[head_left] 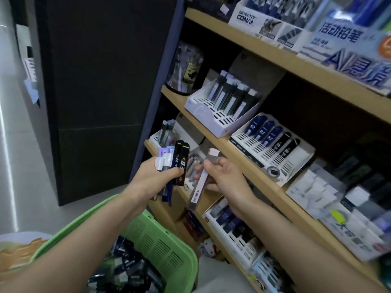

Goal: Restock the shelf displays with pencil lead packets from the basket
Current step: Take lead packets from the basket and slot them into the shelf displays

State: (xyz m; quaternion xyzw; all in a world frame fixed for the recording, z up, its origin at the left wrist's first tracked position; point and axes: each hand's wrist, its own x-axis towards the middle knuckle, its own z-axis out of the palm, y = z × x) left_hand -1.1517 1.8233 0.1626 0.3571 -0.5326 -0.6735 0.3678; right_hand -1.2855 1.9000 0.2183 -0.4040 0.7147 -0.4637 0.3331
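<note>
Nearest me sits the green slotted plastic basket (157,244), holding a deep heap of dark and clear lead packets (127,273), so I judge the restocking far from finished. On the pale wooden shelf (264,166), the white cardboard display tray with blue and black packets (301,155) shows many bare slots in its front rows and at its right end. The white tray of grey and pastel packets (203,111) one shelf up is likewise only part full. Most of the filling looks left to do.

My left hand (156,176) grips a mixed bundle of slim black, navy and lilac packets (179,159), fingers (176,171) curled round their middles and the tops fanned upward. My right hand (227,176) pinches one long clear-grey packet with a white cap (198,189). The thumb lies on its near face and the other fingers sit behind it. The cap stands above the grip and the barcoded end hangs below. That packet is in the air, just beside the bundle and in front of the lower shelf edge, apart from every tray slot.
</note>
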